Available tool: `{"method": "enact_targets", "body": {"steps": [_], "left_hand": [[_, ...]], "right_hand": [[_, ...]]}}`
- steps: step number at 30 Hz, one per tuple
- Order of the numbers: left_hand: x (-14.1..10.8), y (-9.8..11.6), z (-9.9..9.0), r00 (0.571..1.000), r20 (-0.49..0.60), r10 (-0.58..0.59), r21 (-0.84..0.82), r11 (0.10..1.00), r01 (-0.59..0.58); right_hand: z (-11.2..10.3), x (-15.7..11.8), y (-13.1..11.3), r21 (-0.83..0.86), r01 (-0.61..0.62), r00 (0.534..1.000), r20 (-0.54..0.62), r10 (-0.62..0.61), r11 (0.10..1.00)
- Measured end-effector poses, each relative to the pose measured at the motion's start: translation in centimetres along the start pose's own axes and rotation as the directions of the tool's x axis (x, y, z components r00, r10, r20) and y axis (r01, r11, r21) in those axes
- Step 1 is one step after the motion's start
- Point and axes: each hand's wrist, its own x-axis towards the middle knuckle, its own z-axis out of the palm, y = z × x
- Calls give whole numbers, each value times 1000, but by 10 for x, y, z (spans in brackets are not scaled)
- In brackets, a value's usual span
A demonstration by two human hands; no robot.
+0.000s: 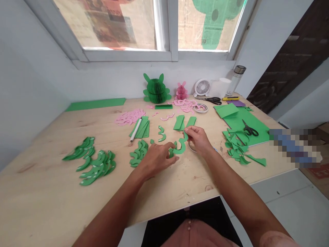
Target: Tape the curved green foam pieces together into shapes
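A wavy green paper cutout point(181, 146) is between my hands, just above the table. My right hand point(198, 138) pinches its upper end between thumb and fingers. At its left end, the curled fingers and thumb of my left hand point(158, 157) close on the paper. Left of that hand lies a pile of curved green pieces point(138, 153). A similar small cutout with white strips point(161, 134) rests just beyond. Partly hidden behind my right hand is a roll of tape point(191, 147). Folded green paper pieces point(179, 122) lie past my fingertips.
More curved green pieces point(96, 164) are heaped at left. A white marker point(135, 130) lies on green cards. Pink cutouts point(130, 117), a green paper figure point(156, 91) and a small fan point(202, 87) stand farther back. Scissors point(249, 128) and green scraps point(235, 145) are at right.
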Motion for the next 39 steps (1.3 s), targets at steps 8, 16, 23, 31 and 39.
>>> {"method": "enact_targets", "body": {"steps": [8,16,23,31,39], "left_hand": [[3,-15,-4,986,-126,110,55,993,-104],[7,-23,20,972,-35,230,298,931,-210],[7,-18,14,979,-58,196,306,937,-170],[3,-18,8,985,-93,148,318,942,-112],[3,-24,11,976,-64,206,325,929,-175]], "right_hand": [[-1,0,0,10,7,1000,-13,-7,1000],[-1,0,2,4,14,1000,-12,-14,1000],[0,1,2,0,2,1000,-4,-2,1000],[0,0,2,-9,-16,1000,-2,16,1000],[2,-1,0,-8,-17,1000,1,17,1000]]}}
